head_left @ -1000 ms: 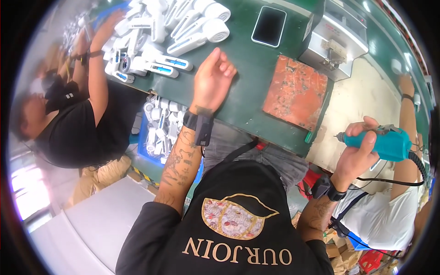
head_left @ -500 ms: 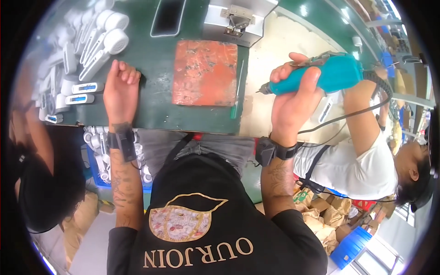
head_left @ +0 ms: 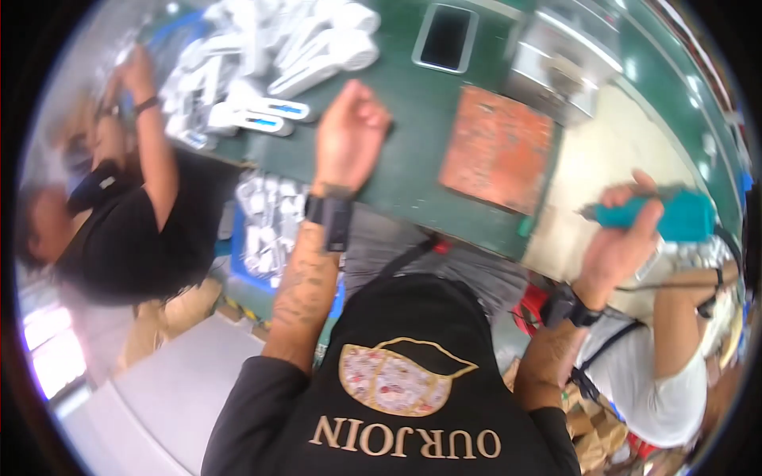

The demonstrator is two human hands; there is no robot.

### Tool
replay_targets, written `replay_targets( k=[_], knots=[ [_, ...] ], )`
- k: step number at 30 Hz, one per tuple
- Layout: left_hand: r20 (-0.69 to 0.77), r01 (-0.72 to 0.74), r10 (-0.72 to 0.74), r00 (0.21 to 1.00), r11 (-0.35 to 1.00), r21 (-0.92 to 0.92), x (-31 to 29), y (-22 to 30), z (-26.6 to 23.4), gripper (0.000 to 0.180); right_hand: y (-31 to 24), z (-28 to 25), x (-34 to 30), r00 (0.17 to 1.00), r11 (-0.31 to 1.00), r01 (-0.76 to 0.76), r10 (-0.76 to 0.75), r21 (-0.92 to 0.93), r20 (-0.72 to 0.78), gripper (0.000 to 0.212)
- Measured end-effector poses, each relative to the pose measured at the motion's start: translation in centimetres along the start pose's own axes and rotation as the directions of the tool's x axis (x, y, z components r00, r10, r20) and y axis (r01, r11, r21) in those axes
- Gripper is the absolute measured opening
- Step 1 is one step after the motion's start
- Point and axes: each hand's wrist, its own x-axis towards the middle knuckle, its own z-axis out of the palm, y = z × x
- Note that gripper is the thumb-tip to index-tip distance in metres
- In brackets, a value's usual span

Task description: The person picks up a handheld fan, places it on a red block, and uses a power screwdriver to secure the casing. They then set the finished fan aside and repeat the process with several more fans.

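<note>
My right hand (head_left: 623, 242) is wrapped round a teal electric screwdriver (head_left: 679, 216), its bit pointing left over the pale board beside the green table. My left hand (head_left: 352, 135) rests at the green table with its fingers loosely curled in and nothing visible in them. Close to its left lie white plastic handle-shaped parts (head_left: 284, 109), some with a blue strip. Between my hands is a worn orange-red square plate (head_left: 498, 151). A small green handle (head_left: 525, 226) shows by the plate's near right corner.
Behind the plate stand a silver metal box fixture (head_left: 548, 59) and a phone (head_left: 446, 38). White parts (head_left: 317, 40) are heaped at the far left. Below the table edge sits a blue crate (head_left: 238, 254) of white parts. Co-workers are at both sides; a cable trails from the screwdriver.
The whole view has swung, so table, plate and hands appear farther right. The right hand still grips the screwdriver, now lower in view. The left hand stays curled near the white parts.
</note>
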Motion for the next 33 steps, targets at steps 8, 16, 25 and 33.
replay_targets(
  k=[8, 16, 25, 33],
  knots=[
    [-0.025, -0.031, 0.033, 0.999, 0.998, 0.061, -0.1, 0.8, 0.5, 0.025, 0.4, 1.3, -0.9, 0.999, 0.999, 0.009, -0.007, -0.032, 0.048, 0.057],
    [-0.016, -0.04, 0.042, 0.999, 0.995, 0.096, -0.1, 0.6, 0.6, 0.026, 0.3, 1.6, -0.8, 0.999, 1.0, -0.016, 0.017, -0.017, 0.052, 0.053],
    [-0.026, -0.042, 0.044, 0.999, 0.995, 0.091, -0.2, 0.6, 0.6, 0.026, 0.3, 2.3, -1.0, 0.998, 0.999, 0.0, 0.002, -0.033, 0.067, 0.052],
    [-0.005, -0.042, 0.043, 0.999, 0.994, 0.097, -0.1, 0.6, 0.7, 0.025, 0.1, 2.3, -0.8, 0.998, 0.998, 0.023, -0.019, -0.059, 0.061, 0.051]
  ],
)
